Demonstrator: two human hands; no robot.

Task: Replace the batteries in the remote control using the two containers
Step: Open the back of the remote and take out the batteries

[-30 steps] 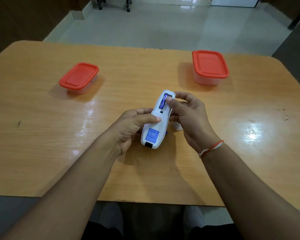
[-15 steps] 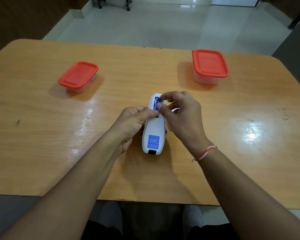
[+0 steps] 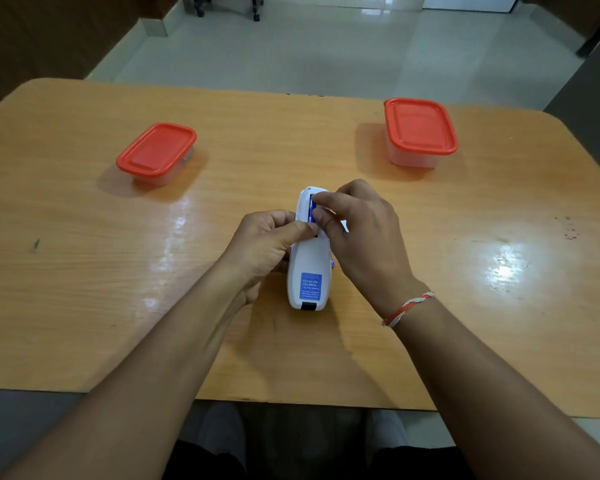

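Observation:
A white remote control (image 3: 309, 268) lies back side up near the table's middle, a blue label near its close end. Its battery bay at the far end is uncovered and a blue battery (image 3: 313, 213) shows in it. My left hand (image 3: 267, 244) grips the remote from the left, thumb on its back. My right hand (image 3: 357, 230) reaches over from the right, with fingertips pinching at the battery in the bay. Two clear containers with red lids stand shut: one at the far left (image 3: 156, 152), one at the far right (image 3: 420, 129). What they hold is hidden.
The wooden table (image 3: 84, 271) has rounded far corners and its near edge runs just before my lap. Something small and blue (image 3: 333, 263) peeks out beside the remote under my right hand. A tiled floor lies beyond the table.
The remote has come down from a tilted hold to lie flatter on the table. My right hand has moved over the bay, its fingers now on the battery.

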